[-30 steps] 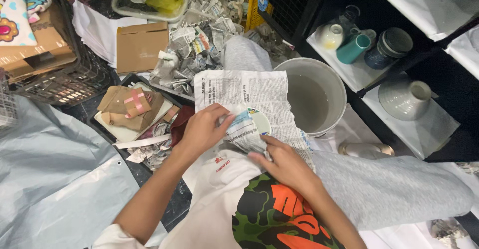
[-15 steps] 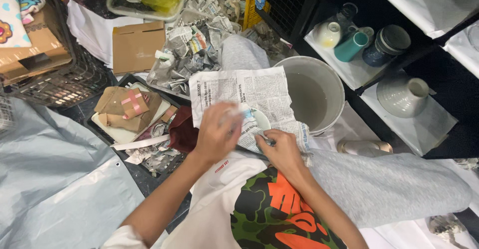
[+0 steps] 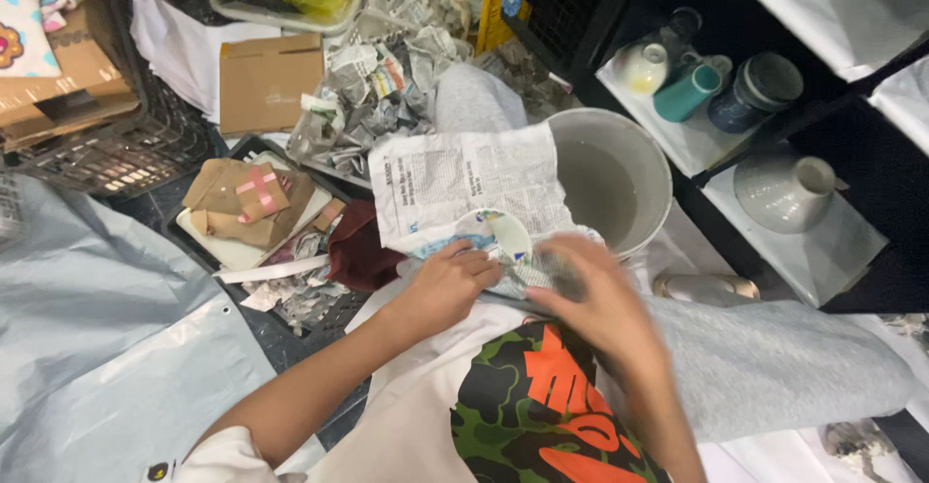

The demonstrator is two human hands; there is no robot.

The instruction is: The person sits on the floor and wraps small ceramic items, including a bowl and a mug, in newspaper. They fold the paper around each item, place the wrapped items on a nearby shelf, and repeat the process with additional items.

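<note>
Newsprint sheet (image 3: 463,185) spread over lap, small white ceramic dish (image 3: 495,234) lying on its near edge, left hand (image 3: 447,285) pinching paper just beside dish, right hand (image 3: 592,301) blurred over paper's right edge, grip unclear, white bucket (image 3: 614,179) right of sheet.

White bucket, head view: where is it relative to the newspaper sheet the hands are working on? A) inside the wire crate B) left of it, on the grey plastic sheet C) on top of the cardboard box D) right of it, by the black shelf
D: the white bucket stands just right of the newspaper sheet, between it and the black shelf holding ceramics.
</note>
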